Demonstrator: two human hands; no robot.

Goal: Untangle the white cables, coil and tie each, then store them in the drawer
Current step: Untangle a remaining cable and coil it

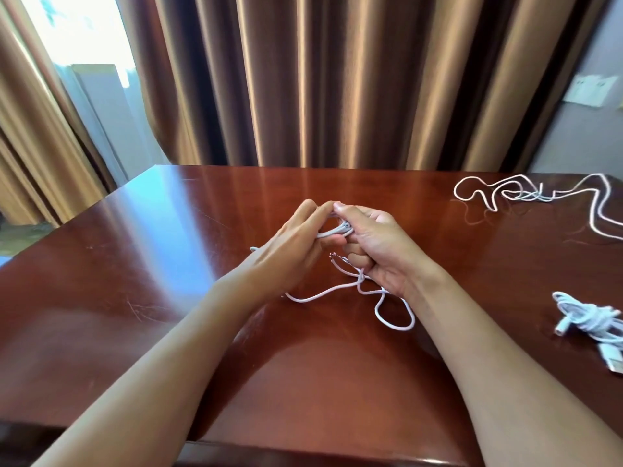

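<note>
A thin white cable (381, 299) lies in loose loops at the middle of the dark red wooden table (135, 257). My right hand (377, 247) grips a small bundle of its loops, fingers curled round them. My left hand (296, 244) meets it from the left and pinches the same bundle at the fingertips. A bare wire end sticks out below my right hand. A second white cable (526, 193) sprawls loose at the table's far right. A third white cable (586, 321), bundled with a USB plug, lies at the right edge. No drawer shows.
Brown curtains (337, 79) hang right behind the table's far edge. A wall socket plate (590, 89) sits on the wall at the upper right. A bright window opening shows at the upper left. The table's front edge runs just below my forearms.
</note>
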